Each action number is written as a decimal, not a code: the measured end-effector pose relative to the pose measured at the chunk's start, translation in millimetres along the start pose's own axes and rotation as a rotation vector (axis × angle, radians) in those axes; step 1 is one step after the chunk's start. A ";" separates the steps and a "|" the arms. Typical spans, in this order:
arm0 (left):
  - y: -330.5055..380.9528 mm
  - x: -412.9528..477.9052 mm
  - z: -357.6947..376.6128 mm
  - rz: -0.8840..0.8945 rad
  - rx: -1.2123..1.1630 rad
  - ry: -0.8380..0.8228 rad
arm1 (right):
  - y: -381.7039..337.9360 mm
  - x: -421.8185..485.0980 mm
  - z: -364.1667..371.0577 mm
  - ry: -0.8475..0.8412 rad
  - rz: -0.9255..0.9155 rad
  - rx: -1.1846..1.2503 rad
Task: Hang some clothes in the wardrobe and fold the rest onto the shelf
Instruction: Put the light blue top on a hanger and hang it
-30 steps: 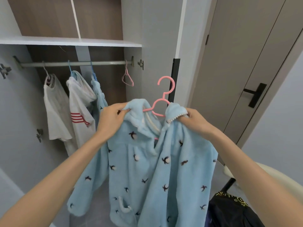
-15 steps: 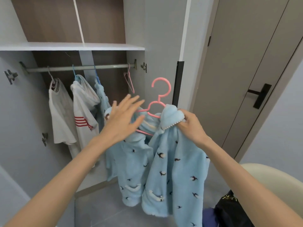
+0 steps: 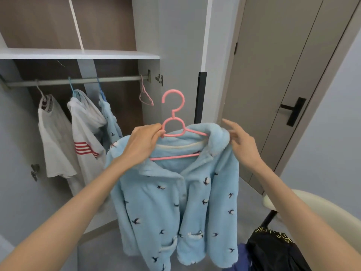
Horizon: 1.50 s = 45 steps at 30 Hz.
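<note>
Centre frame, in front of the open wardrobe [image 3: 109, 26]: left hand [image 3: 144, 141] now grips the pink hanger [image 3: 173, 114] where its neck loop meets the left shoulder, fingers curled round the plastic. Half a second ago that hand was off it, fingers splayed flat in front of the fabric.

Right hand [image 3: 241, 142] has swapped roles. It was pinching the collar; now the fingers are loose and mostly straight, holding nothing, sitting right at the collar's right end. Can't tell if it actually touches.

The blue fleece jacket [image 3: 175, 202] was bunched and folded over itself before. Now it's spread across both hanger shoulders, front toward the camera, collar open, hanging straight down, held in the air below and in front of the rail [image 3: 78, 81]. Hook points up and is not on the rail.

Rail sits under the white shelf [image 3: 78, 54]. It carries, left to right: a white T-shirt [image 3: 52, 137], a white top with red stripes [image 3: 86, 133], a light blue garment [image 3: 111, 122], and an empty pink hanger [image 3: 145, 94] at the far right end.

Right of the wardrobe: a closed door with a black handle [image 3: 293, 111]. Lower right: a cream chair [image 3: 322, 212] with a dark garment [image 3: 273, 249] in front of it.
</note>
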<state>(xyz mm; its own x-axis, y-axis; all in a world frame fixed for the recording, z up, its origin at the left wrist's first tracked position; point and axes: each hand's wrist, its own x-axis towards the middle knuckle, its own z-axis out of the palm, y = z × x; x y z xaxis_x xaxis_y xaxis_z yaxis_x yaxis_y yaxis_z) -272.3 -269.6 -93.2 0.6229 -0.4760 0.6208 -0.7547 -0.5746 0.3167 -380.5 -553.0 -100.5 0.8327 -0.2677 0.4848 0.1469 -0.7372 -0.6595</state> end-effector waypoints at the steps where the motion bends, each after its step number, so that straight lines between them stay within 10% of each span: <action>1: -0.6 -1.0 3.3 0.000 0.017 0.015 | 0.7 -0.7 -1.6 0.035 0.054 0.024; 8: -4.9 -10.7 14.4 -0.095 -0.029 0.046 | 31.6 -29.3 21.8 -0.302 0.345 -0.160; 17: -20.9 -15.9 -5.0 -0.114 0.211 0.018 | 32.9 -35.3 20.1 -0.229 0.182 -0.040; 23: -35.9 -30.0 -13.8 -0.138 0.139 -0.027 | 29.0 -11.1 -0.1 0.128 0.111 0.001; 36: -5.5 -42.2 11.8 -0.019 0.050 -0.059 | -3.1 -22.6 49.8 -0.689 0.649 0.094; 41: -14.6 -49.5 6.2 -0.059 0.037 -0.076 | 7.6 -12.7 46.9 -0.417 0.783 1.004; 45: -16.8 -53.1 0.9 -0.131 0.033 0.015 | 0.5 -12.5 46.0 -0.071 0.781 0.805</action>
<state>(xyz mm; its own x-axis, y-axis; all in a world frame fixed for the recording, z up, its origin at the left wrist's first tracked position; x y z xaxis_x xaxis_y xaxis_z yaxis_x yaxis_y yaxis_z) -292.5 -235.3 -132.2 0.7123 -0.3855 0.5866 -0.6597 -0.6530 0.3720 -366.3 -521.5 -133.3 0.8720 -0.4260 -0.2411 -0.1483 0.2394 -0.9595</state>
